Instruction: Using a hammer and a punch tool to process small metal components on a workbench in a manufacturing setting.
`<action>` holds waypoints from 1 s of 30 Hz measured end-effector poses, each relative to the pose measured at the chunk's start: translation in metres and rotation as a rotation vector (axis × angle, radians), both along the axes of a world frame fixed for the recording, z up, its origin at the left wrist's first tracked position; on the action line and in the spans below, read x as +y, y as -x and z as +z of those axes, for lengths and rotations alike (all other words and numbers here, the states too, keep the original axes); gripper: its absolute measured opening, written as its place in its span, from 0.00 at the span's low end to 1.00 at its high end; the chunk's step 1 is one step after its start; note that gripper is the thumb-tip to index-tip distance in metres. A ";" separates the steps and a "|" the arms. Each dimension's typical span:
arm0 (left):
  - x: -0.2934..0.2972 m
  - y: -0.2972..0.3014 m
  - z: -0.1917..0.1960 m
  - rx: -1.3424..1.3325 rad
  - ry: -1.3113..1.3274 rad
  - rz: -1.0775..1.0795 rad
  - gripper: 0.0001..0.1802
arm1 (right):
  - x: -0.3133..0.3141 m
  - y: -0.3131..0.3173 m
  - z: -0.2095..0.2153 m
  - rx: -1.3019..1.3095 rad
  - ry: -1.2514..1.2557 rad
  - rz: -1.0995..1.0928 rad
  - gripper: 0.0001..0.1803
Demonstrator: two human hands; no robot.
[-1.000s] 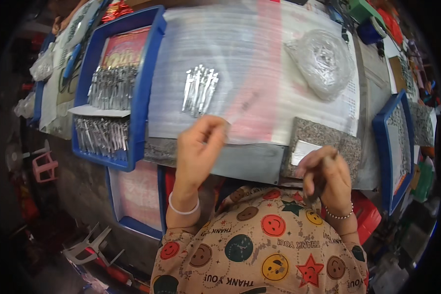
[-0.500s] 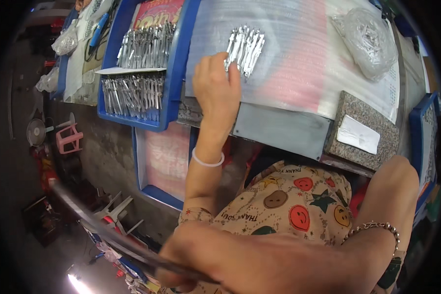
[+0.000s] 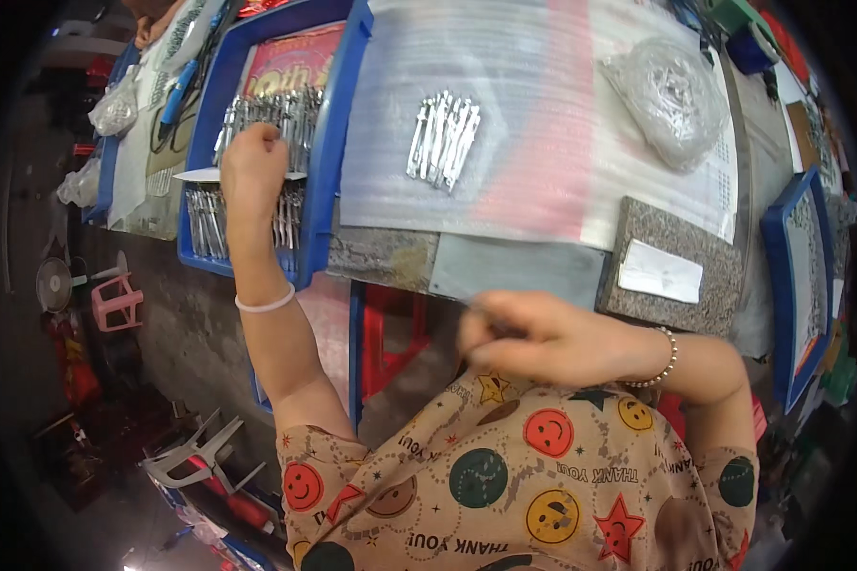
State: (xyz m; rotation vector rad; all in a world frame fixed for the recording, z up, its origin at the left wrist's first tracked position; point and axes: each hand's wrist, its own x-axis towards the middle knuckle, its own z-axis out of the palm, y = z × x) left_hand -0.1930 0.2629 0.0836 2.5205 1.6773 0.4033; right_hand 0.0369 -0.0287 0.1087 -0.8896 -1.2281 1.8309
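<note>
Since half a second ago, the left hand (image 3: 252, 171) has been moved from the loose metal pieces (image 3: 444, 138) to the blue tray (image 3: 328, 162), fingers curled onto its metal parts (image 3: 267, 119); whether any is gripped cannot be told. The right hand (image 3: 533, 338) is closed on a thin tool. One part is best pinched cleanly.

Tray (image 3: 331, 162) of metal pieces (image 3: 257, 119) far left on the counter (image 3: 505, 266), small pile (image 3: 443, 138) mid-sheet, bag (image 3: 671, 90) right, stone slab (image 3: 671, 271) near edge.

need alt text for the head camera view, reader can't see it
The person's left hand reaches into a blue plastic tray of shiny metal pieces, while the right hand is curled near the chest. A small bunch of similar silver metal pieces lies on a white foam sheet on the workbench.
</note>
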 end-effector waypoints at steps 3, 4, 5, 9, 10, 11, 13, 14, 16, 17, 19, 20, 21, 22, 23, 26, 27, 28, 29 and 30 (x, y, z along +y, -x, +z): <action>0.005 -0.003 0.002 0.143 0.115 0.056 0.12 | -0.022 -0.032 -0.006 0.015 0.420 -0.206 0.05; 0.006 -0.007 0.002 0.150 0.111 0.039 0.11 | -0.034 -0.039 -0.013 0.046 0.535 -0.311 0.04; 0.007 -0.010 0.001 0.142 0.105 0.034 0.11 | -0.045 -0.044 -0.022 0.106 0.571 -0.367 0.05; 0.014 -0.009 0.000 0.172 0.113 0.003 0.11 | -0.070 -0.053 -0.030 0.128 0.571 -0.471 0.06; 0.012 -0.010 0.000 0.160 0.109 0.006 0.11 | -0.073 -0.055 -0.030 0.108 0.560 -0.461 0.06; 0.010 -0.010 0.001 0.148 0.107 0.009 0.10 | -0.076 -0.056 -0.030 0.093 0.546 -0.442 0.06; 0.005 -0.014 0.001 0.037 0.010 0.012 0.10 | -0.082 -0.058 -0.028 0.054 0.503 -0.425 0.07; 0.001 -0.015 0.002 -0.022 -0.031 0.027 0.11 | -0.084 -0.058 -0.029 0.059 0.482 -0.415 0.07; -0.004 -0.015 0.008 -0.214 -0.095 0.025 0.10 | -0.087 -0.065 -0.021 0.015 0.495 -0.403 0.05; 0.000 -0.002 0.007 -0.357 -0.094 0.027 0.08 | -0.088 -0.069 -0.020 0.008 0.421 -0.409 0.05; -0.022 -0.008 0.026 -0.593 -0.094 -0.035 0.07 | -0.089 -0.084 -0.007 -0.083 0.412 -0.461 0.05; -0.031 -0.004 0.030 -0.815 -0.036 -0.092 0.07 | -0.090 -0.095 -0.003 -0.100 0.325 -0.527 0.05; -0.057 -0.024 0.046 -0.876 -0.023 -0.039 0.06 | -0.091 -0.108 -0.003 -0.119 0.241 -0.600 0.05; -0.074 -0.022 0.051 -0.956 0.041 -0.064 0.06 | -0.090 -0.118 -0.001 -0.189 0.164 -0.734 0.04; -0.091 -0.021 0.051 -1.157 0.214 -0.109 0.05 | -0.086 -0.131 0.001 -0.270 0.068 -0.818 0.03; -0.154 -0.048 0.040 -1.386 0.623 -0.225 0.09 | -0.070 -0.175 0.011 -0.527 -0.007 -0.998 0.06; -0.175 -0.060 0.039 -1.418 0.761 -0.192 0.11 | -0.060 -0.191 0.005 -0.682 -0.111 -1.022 0.07; -0.190 -0.065 0.032 -1.451 0.901 -0.184 0.14 | -0.050 -0.206 0.001 -0.835 -0.218 -1.037 0.07; -0.202 -0.070 0.021 -1.481 1.038 -0.173 0.16 | -0.036 -0.219 -0.006 -0.904 -0.271 -1.044 0.07; -0.213 -0.078 0.015 -1.527 1.161 -0.183 0.18 | -0.022 -0.231 -0.012 -0.976 -0.323 -1.051 0.08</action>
